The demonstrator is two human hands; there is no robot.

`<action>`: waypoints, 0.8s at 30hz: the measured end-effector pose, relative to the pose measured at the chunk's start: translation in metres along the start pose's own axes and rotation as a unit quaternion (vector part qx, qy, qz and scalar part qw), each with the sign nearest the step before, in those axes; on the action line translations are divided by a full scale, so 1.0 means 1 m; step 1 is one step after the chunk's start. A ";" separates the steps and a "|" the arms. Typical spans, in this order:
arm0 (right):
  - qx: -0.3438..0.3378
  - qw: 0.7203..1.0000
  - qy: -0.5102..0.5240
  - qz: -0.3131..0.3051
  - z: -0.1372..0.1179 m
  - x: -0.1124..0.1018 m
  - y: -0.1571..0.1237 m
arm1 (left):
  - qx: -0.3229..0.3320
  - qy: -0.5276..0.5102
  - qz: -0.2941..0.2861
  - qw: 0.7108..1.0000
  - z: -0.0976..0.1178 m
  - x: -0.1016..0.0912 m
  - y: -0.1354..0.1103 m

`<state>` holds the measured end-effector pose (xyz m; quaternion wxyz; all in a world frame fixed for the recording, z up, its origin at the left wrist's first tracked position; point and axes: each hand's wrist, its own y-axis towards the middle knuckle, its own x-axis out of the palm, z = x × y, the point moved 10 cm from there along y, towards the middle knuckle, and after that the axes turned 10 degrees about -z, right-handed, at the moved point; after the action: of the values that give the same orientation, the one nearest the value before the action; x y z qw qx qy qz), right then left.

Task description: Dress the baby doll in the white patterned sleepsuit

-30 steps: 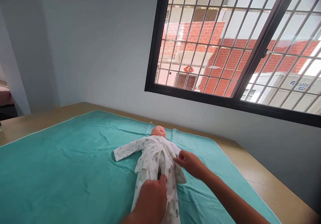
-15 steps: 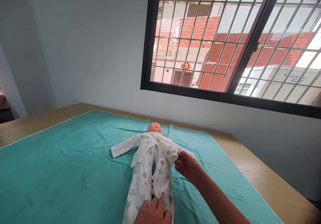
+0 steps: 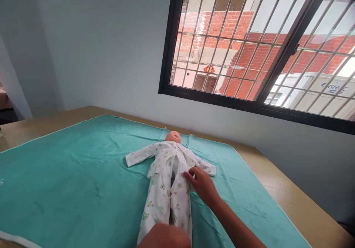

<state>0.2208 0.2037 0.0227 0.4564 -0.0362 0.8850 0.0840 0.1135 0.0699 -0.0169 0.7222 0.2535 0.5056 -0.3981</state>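
Observation:
A baby doll [image 3: 173,136] lies on its back with its head away from me, dressed in a white printed top [image 3: 163,159] and matching trousers [image 3: 159,200]. A gap runs down the front of the clothes at the middle. My right hand [image 3: 203,185] is at the doll's side by the top's lower edge, thumb and forefinger apart, the thumb over the trousers' waist. Blurred by motion, my left hand [image 3: 166,237] is low over the trouser legs at the bottom edge; its fingers cannot be made out.
A turquoise sheet [image 3: 69,181] spreads under the doll over a wooden surface [image 3: 299,203]. Behind stands a grey wall [image 3: 111,48] with a barred, black-framed window [image 3: 210,96] at the right.
My right hand has shifted slightly left, and the top's edge it was pinching has dropped toward the doll. My left hand has moved lower, its fingers now blurred. The view has tilted slightly.

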 end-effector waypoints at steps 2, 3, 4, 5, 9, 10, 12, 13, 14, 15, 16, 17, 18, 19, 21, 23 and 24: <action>0.030 0.999 0.038 -0.005 0.013 0.003 0.009 | -0.083 -0.092 0.069 0.990 -0.023 -0.041 -0.015; 0.038 0.998 0.057 -0.006 0.018 0.001 0.012 | -0.124 -0.128 0.109 0.978 -0.038 -0.059 -0.024; 0.042 0.996 0.075 -0.007 0.020 -0.004 0.015 | -0.161 -0.152 0.145 0.964 -0.054 -0.073 -0.033; 0.041 0.995 0.095 -0.009 0.019 -0.011 0.017 | -0.193 -0.164 0.173 0.952 -0.069 -0.084 -0.040; 0.021 0.969 0.238 -0.061 -0.011 -0.026 0.020 | -0.261 -0.087 0.231 0.933 -0.115 -0.103 -0.043; 0.015 0.959 0.270 -0.083 -0.023 -0.020 0.020 | -0.267 -0.049 0.241 0.932 -0.120 -0.106 -0.038; -0.001 0.954 0.274 -0.119 -0.047 0.001 0.019 | -0.276 0.013 0.257 0.926 -0.127 -0.109 -0.027; -0.011 0.961 0.241 -0.135 -0.057 0.015 0.018 | -0.279 0.035 0.260 0.924 -0.130 -0.110 -0.021; -0.030 0.972 0.186 -0.139 -0.067 0.028 0.016 | -0.279 0.050 0.260 0.923 -0.132 -0.110 -0.015; -0.056 0.983 0.119 -0.131 -0.076 0.039 0.014 | -0.275 0.062 0.259 0.924 -0.133 -0.110 -0.011; -0.079 0.989 0.056 -0.114 -0.082 0.047 0.011 | -0.269 0.075 0.256 0.925 -0.134 -0.111 -0.008; -0.100 0.991 0.006 -0.095 -0.087 0.051 0.007 | -0.259 0.091 0.254 0.928 -0.134 -0.111 -0.006; -0.113 0.990 -0.024 -0.081 -0.089 0.054 0.004 | -0.244 0.108 0.251 0.930 -0.133 -0.112 -0.005; -0.117 0.990 -0.027 -0.074 -0.088 0.053 0.001 | -0.228 0.124 0.251 0.932 -0.131 -0.113 -0.005; -0.110 0.991 0.018 -0.076 -0.080 0.047 -0.003 | -0.197 0.132 0.273 0.932 -0.127 -0.117 -0.011; -0.103 0.990 0.069 -0.068 -0.072 0.035 -0.006 | -0.173 0.108 0.320 0.925 -0.120 -0.123 -0.022; -0.103 0.990 0.077 -0.061 -0.070 0.029 -0.007 | -0.161 0.096 0.341 0.921 -0.116 -0.124 -0.027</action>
<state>0.1490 0.1843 0.0376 0.3854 -0.1427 0.9003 0.1434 0.0080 0.1836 0.0579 0.7935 0.3275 0.5128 -0.0151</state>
